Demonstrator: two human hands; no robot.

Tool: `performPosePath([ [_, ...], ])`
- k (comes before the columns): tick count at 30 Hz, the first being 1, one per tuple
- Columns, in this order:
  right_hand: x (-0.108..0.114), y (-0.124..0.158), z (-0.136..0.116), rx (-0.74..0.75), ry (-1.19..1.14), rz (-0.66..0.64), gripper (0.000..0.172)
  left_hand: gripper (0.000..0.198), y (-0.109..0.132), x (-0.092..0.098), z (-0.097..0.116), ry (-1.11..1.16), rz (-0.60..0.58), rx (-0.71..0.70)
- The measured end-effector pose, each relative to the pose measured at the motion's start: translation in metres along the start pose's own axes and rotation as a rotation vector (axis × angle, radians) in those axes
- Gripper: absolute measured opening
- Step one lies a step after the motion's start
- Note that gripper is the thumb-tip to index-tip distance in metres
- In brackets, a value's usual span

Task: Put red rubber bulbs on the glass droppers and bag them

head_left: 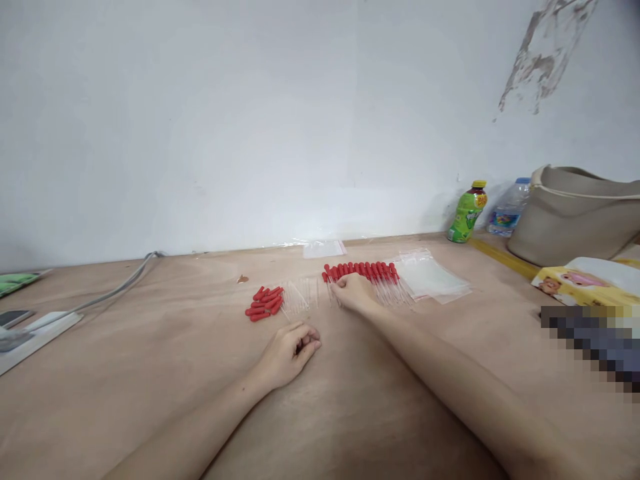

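My left hand (294, 351) rests on the table with its fingers curled in towards the thumb, and nothing shows in it. My right hand (356, 291) is at the left end of a row of droppers (385, 273), thin clear tubes with red rubber bulbs lying side by side. Its thumb and fingers are closed at a dropper there; the hand covers part of the row. Left of it lie loose clear tubes (299, 295), and beside these a small heap of red rubber bulbs (265, 305).
Clear plastic bags (434, 277) lie right of the droppers, and a white packet (324, 249) sits by the wall. Farther right stand a green bottle (467, 212), a water bottle (511, 208) and a grey-beige basket (575, 217). A cable (123, 288) and power strip (47, 337) are at left.
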State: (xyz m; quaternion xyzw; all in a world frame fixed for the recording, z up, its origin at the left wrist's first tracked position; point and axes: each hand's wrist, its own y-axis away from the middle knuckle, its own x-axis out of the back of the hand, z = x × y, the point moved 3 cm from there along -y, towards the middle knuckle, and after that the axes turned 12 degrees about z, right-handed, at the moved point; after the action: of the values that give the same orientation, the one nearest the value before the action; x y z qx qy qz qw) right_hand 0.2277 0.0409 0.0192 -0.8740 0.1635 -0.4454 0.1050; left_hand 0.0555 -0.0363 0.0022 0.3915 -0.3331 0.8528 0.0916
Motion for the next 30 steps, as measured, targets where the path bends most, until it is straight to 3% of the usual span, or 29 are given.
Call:
performPosePath([
  [7,-0.021,-0.006,-0.005,-0.005,0.177,0.094,0.028,0.01,0.001,0.0,-0.003,0.008,-0.002,-0.007],
  [18,-0.023,-0.005,-0.01,0.028,0.266,0.086,0.03,0.01,0.0,-0.001,-0.003,0.016,-0.017,-0.003],
  [30,-0.042,0.006,-0.051,0.128,0.213,0.031,0.03,0.013,0.001,-0.001,-0.001,0.0,-0.005,-0.004],
])
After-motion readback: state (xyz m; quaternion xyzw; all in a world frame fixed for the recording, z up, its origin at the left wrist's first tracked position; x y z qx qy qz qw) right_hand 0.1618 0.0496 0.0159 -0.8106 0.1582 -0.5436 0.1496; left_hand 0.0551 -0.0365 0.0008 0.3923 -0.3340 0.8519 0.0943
